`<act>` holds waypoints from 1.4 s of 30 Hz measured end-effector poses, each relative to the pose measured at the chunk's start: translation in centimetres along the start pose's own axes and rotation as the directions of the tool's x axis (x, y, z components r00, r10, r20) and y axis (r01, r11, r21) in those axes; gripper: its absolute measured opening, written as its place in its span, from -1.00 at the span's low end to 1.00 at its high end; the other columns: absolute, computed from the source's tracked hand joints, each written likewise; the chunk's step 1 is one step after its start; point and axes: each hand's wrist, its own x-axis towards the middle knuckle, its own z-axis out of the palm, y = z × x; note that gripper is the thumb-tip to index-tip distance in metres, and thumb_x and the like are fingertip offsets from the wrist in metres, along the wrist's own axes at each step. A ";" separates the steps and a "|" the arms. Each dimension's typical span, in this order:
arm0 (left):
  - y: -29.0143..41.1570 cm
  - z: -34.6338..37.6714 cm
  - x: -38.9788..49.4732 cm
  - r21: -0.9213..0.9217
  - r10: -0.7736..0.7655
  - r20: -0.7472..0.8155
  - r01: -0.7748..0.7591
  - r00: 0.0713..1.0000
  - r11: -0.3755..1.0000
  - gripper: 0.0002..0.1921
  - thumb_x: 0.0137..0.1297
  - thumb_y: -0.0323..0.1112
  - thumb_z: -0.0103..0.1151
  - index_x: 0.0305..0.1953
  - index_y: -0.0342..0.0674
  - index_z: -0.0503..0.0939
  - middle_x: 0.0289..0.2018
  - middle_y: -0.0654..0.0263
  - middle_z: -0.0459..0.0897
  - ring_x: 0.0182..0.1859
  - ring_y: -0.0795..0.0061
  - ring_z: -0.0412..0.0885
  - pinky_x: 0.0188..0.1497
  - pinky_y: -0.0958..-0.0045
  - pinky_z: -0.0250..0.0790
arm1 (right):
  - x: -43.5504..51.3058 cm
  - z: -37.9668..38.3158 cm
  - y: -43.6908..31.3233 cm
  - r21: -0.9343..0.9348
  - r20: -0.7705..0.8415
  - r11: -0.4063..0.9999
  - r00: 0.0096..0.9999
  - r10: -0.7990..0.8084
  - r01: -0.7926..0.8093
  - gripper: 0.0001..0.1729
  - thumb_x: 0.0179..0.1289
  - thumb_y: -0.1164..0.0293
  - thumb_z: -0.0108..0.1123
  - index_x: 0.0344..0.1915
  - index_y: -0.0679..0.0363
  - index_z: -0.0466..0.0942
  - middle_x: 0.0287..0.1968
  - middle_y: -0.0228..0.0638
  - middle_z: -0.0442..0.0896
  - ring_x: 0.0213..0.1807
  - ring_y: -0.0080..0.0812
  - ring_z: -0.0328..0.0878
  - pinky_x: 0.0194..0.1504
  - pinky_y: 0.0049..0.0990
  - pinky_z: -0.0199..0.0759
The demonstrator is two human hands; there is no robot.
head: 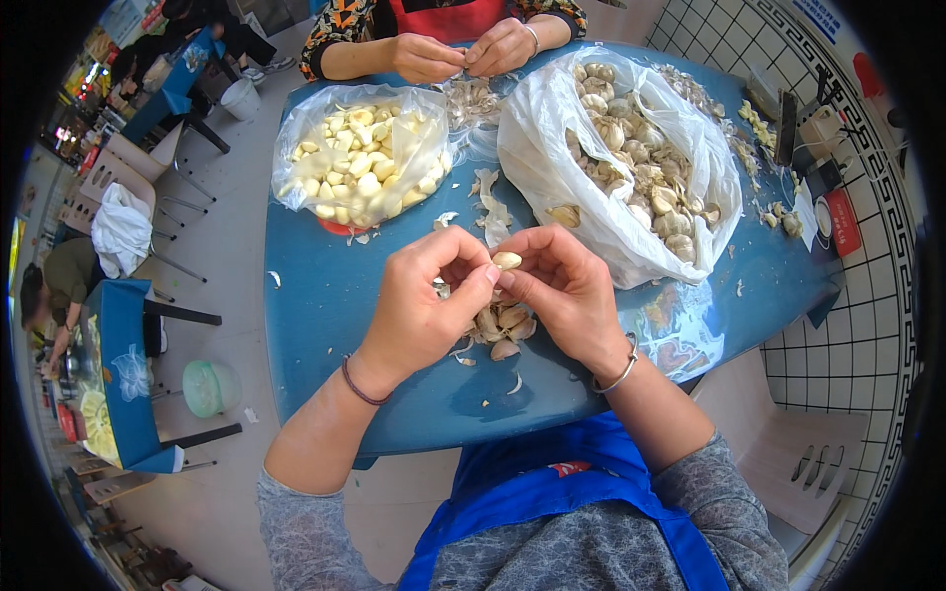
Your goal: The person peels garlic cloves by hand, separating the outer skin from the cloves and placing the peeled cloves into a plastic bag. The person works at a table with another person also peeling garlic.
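Between the fingertips of both hands is a pale garlic clove [507, 260]. My left hand [436, 295] pinches it from the left, and my right hand [565, 288] has thumb and fingers on its right side. Below them, unpeeled garlic cloves [505, 330] lie in a small pile on the blue table [325, 295], partly hidden by my hands. Peeled cloves fill a clear plastic bag [362, 159] at the upper left. A white plastic bag [547, 170] at the upper right stands open, full of whole garlic bulbs [635, 148]. Papery skins [491, 207] lie between the bags.
Across the table, a co-worker's hands [465, 55] are close together near a heap of skins [473, 100]. A phone [785, 127], loose cloves and a red box [842, 221] are along the right edge. A chair [805, 443] stands at the right; a green bucket [212, 388] is on the floor at left.
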 end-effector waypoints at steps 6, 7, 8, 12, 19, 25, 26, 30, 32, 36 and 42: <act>-0.2 -0.3 -0.3 -0.082 -0.051 -0.010 0.050 0.999 0.995 -0.92 0.38 -0.49 0.22 -0.30 -0.32 0.58 -0.38 0.39 0.62 -0.37 0.70 0.55 -0.27 0.58 0.42 | 0.0 -0.1 -0.1 -0.003 0.016 0.999 0.999 0.036 -0.036 -0.74 0.42 0.57 0.31 0.06 0.30 0.55 -0.12 -0.36 0.72 -0.14 -0.62 0.67 -0.08 -0.58 0.60; -0.2 -0.4 -0.3 -0.095 -0.069 -0.012 0.068 0.998 0.993 -0.92 0.40 -0.49 0.21 -0.30 -0.31 0.57 -0.38 0.41 0.60 -0.35 0.72 0.55 -0.24 0.60 0.42 | 0.0 -0.1 -0.1 0.010 0.018 0.999 0.999 0.044 -0.044 -0.74 0.43 0.57 0.30 0.07 0.30 0.55 -0.12 -0.36 0.72 -0.13 -0.62 0.66 -0.08 -0.58 0.60; -0.2 -0.6 -0.3 -0.089 -0.110 -0.021 0.107 0.994 0.990 -0.92 0.40 -0.48 0.21 -0.29 -0.31 0.57 -0.38 0.41 0.60 -0.35 0.71 0.55 -0.24 0.60 0.42 | 0.1 -0.1 0.0 0.025 0.014 0.998 0.998 0.062 -0.062 -0.74 0.44 0.57 0.30 0.08 0.31 0.55 -0.12 -0.36 0.72 -0.13 -0.62 0.66 -0.07 -0.58 0.60; -0.3 -1.1 0.0 0.180 -0.050 -0.038 0.056 0.998 0.982 -0.94 0.36 -0.48 0.25 -0.28 -0.31 0.59 -0.41 0.35 0.60 -0.41 0.65 0.55 -0.33 0.59 0.40 | 0.2 -0.4 -0.1 0.109 0.050 0.992 0.997 0.063 -0.068 -0.75 0.49 0.58 0.21 0.11 0.32 0.57 -0.10 -0.34 0.73 -0.11 -0.58 0.67 -0.04 -0.55 0.61; 0.6 0.3 0.0 0.291 0.213 -0.040 -0.193 0.976 0.937 -0.81 0.19 -0.54 0.41 -0.22 -0.25 0.60 -0.29 0.29 0.65 -0.41 0.46 0.65 -0.36 0.45 0.51 | 0.1 -0.5 -0.5 0.186 0.061 0.978 0.994 0.087 -0.097 -0.74 0.51 0.61 0.15 0.13 0.33 0.61 -0.02 -0.31 0.74 -0.04 -0.57 0.66 0.03 -0.54 0.60; 0.3 0.4 0.3 0.519 0.448 0.018 -0.391 0.894 0.760 -0.80 0.18 -0.50 0.43 -0.22 -0.19 0.61 -0.27 0.28 0.66 -0.35 0.27 0.68 -0.34 0.35 0.53 | 0.1 -0.5 -0.7 0.050 0.031 0.999 0.999 0.015 -0.017 -0.69 0.45 0.66 0.18 0.13 0.32 0.69 0.08 -0.30 0.73 0.10 -0.54 0.63 0.14 -0.52 0.54; 0.2 0.4 0.3 0.549 0.487 0.034 -0.424 0.873 0.721 -0.80 0.17 -0.49 0.43 -0.22 -0.18 0.62 -0.27 0.28 0.67 -0.33 0.26 0.68 -0.33 0.34 0.53 | 0.1 -0.5 -0.7 0.018 0.026 1.000 1.000 -0.014 0.014 -0.68 0.44 0.67 0.18 0.13 0.32 0.69 0.09 -0.30 0.73 0.12 -0.54 0.63 0.16 -0.52 0.53; 0.2 0.4 0.3 0.577 0.524 0.052 -0.453 0.850 0.679 -0.78 0.13 -0.53 0.45 -0.22 -0.20 0.63 -0.27 0.28 0.67 -0.30 0.26 0.69 -0.31 0.33 0.53 | 0.0 -0.4 -0.6 -0.012 0.019 0.997 0.996 -0.082 0.082 -0.68 0.43 0.67 0.19 0.12 0.31 0.70 0.12 -0.27 0.73 0.15 -0.50 0.62 0.19 -0.50 0.51; 0.3 0.4 0.2 0.569 0.523 0.048 -0.453 0.851 0.686 -0.73 0.06 -0.59 0.48 -0.21 -0.25 0.64 -0.30 0.22 0.68 -0.31 0.22 0.69 -0.32 0.34 0.54 | 0.1 -0.4 -0.5 -0.003 0.018 0.995 0.995 -0.098 0.098 -0.68 0.43 0.67 0.19 0.12 0.31 0.70 0.13 -0.25 0.73 0.14 -0.48 0.63 0.20 -0.50 0.50; 0.3 0.5 0.3 0.573 0.536 0.050 -0.464 0.843 0.675 -0.74 0.06 -0.61 0.48 -0.23 -0.25 0.63 -0.31 0.22 0.68 -0.32 0.23 0.69 -0.33 0.34 0.53 | 0.1 -0.4 -0.5 -0.017 0.019 0.994 0.994 -0.108 0.109 -0.68 0.43 0.66 0.20 0.12 0.31 0.70 0.13 -0.26 0.72 0.14 -0.50 0.62 0.18 -0.51 0.50; 0.1 0.6 0.1 0.551 0.515 0.031 -0.445 0.857 0.707 -0.75 0.06 -0.63 0.46 -0.26 -0.25 0.61 -0.31 0.21 0.68 -0.34 0.24 0.69 -0.35 0.36 0.52 | 0.0 -0.4 -0.6 0.031 0.005 0.999 1.000 -0.021 0.021 -0.71 0.47 0.61 0.21 0.13 0.32 0.69 0.08 -0.29 0.74 0.09 -0.52 0.64 0.14 -0.53 0.52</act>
